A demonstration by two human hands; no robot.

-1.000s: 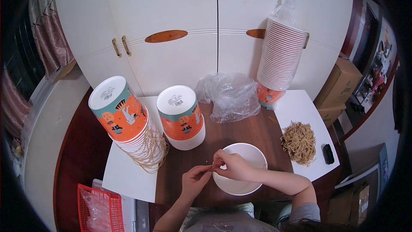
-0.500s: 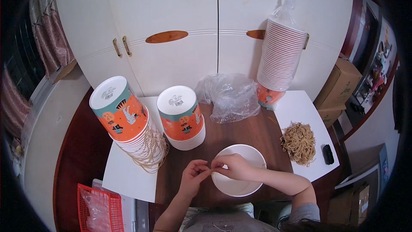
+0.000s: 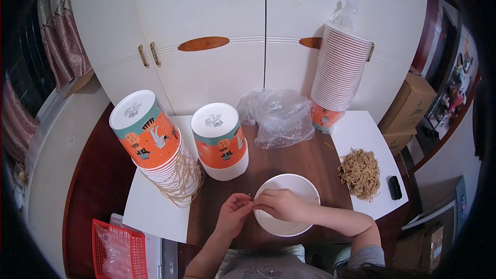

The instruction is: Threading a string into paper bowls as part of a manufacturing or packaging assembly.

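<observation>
Partly, the brown-and-white table [image 3: 330,175] was hidden by a grey-clad torso [image 3: 289,266]. Near its front edge sat a plain white, round, open-topped tub [image 3: 284,226], its middle covered by the right hand [image 3: 281,204]. That hand's bunched fingertips met the left hand's [image 3: 233,215] loosely curled fingers; whether they gripped anything, I couldn't tell.

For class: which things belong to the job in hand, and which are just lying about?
Likely in use: white paper tub below the right hand, tan rubber bands, stacked printed paper tubs.

Likely lying about: crumpled clear plastic bag, red plastic basket, cardboard boxes, small black object.
</observation>
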